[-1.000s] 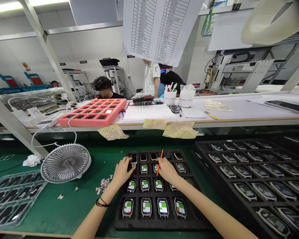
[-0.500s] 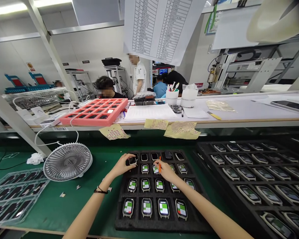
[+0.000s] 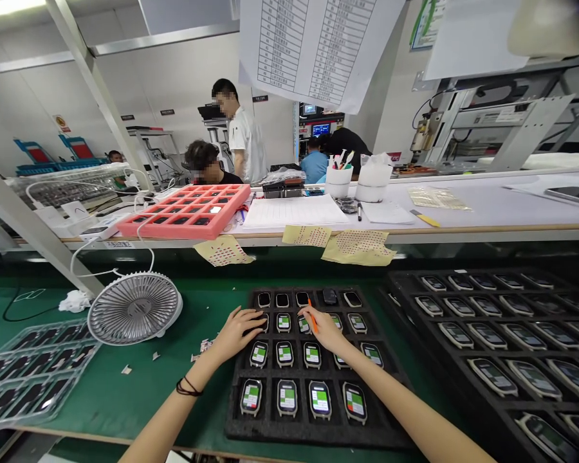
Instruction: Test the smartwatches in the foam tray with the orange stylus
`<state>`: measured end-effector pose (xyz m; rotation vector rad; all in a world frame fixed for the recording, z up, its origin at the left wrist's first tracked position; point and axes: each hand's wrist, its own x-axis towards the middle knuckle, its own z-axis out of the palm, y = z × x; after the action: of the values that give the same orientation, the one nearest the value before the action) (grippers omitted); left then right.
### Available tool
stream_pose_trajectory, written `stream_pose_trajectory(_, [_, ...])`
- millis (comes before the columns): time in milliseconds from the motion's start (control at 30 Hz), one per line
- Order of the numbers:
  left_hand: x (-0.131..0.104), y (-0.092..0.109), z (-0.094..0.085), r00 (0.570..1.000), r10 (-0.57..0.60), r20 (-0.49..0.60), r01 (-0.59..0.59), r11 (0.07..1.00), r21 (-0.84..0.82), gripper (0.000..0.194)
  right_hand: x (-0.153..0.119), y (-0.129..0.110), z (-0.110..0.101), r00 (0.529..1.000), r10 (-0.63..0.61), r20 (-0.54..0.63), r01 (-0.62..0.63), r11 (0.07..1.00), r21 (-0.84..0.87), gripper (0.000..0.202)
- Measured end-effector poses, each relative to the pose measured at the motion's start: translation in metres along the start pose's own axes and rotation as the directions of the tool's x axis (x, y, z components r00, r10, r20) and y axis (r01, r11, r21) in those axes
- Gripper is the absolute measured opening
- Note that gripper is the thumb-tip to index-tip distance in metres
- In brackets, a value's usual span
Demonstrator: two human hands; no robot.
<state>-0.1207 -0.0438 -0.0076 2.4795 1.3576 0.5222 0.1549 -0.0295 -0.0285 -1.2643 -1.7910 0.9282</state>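
A black foam tray (image 3: 234,402) holds rows of square smartwatch heads, most with lit green-and-white screens; the back-row ones look dark. My left hand (image 3: 238,331) lies at the tray's left edge, fingers stretched and slightly apart. Its fingertips are on a watch (image 3: 265,323) in the leftmost pocket of the second row, partly covering it. Over the middle of that row, my right hand (image 3: 324,326) grips a thin orange pen-like tool (image 3: 312,314). Beneath it is another lit watch (image 3: 303,325), partly hidden by the fingers.
A second black tray (image 3: 427,337) of watches stands at right. On the left are a round grey fan (image 3: 135,307) and a clear plastic tray (image 3: 84,350) with dark parts. The shelf ahead carries a pink foam tray (image 3: 217,225) and white cups (image 3: 338,182). Co-workers are beyond.
My left hand has let go of a watch it held tilted over the left pockets; its fingers have straightened. My right hand stays near the same watch. The standing person has shifted left.
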Motion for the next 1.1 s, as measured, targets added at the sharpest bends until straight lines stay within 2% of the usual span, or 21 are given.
stream_pose_trajectory(133, [0.008,0.021,-0.001,0.999,0.002,-0.040,0.000,0.998,0.069,0.027,0.001,0.000,-0.002,0.999,-0.007,-0.044,0.011,0.995,0.098,0.027])
stream_pose_trajectory(233, [0.020,0.040,0.008,0.998,-0.009,-0.059,0.015,0.995,0.098,0.028,0.002,-0.001,-0.004,0.998,0.001,-0.057,0.011,0.979,0.202,0.031])
stream_pose_trajectory(433, [0.054,0.062,0.035,0.974,-0.224,-0.037,0.226,0.970,0.091,0.034,0.002,-0.006,-0.004,0.999,0.049,0.010,-0.048,0.910,0.411,0.041])
stream_pose_trajectory(533, [0.061,0.064,0.038,0.973,-0.230,-0.022,0.231,0.972,0.044,0.038,0.001,-0.011,-0.006,0.998,0.065,0.025,-0.069,0.878,0.473,0.044])
stream_pose_trajectory(633, [0.057,0.065,0.032,0.978,-0.206,0.035,0.207,0.978,-0.034,0.043,0.000,-0.014,-0.011,0.996,0.084,0.040,-0.093,0.840,0.535,0.041])
stream_pose_trajectory(767, [0.055,0.060,0.017,0.973,-0.085,0.215,0.129,0.972,-0.198,0.052,0.002,-0.011,-0.018,0.996,0.071,0.049,-0.087,0.802,0.591,0.037])
stream_pose_trajectory(900, [0.065,0.046,0.004,0.924,0.049,0.379,0.087,0.939,-0.333,0.059,0.005,0.001,-0.019,0.997,0.058,0.054,-0.079,0.796,0.600,0.036])
stream_pose_trajectory(1000, [0.070,0.041,0.003,0.909,-0.021,0.415,0.178,0.922,-0.343,0.059,0.008,0.010,-0.018,0.996,0.066,0.056,-0.087,0.798,0.596,0.037])
stream_pose_trajectory(1100, [0.068,0.045,0.008,0.915,-0.151,0.373,0.267,0.922,-0.282,0.057,0.010,0.015,-0.017,0.996,0.084,0.042,-0.093,0.804,0.587,0.038])
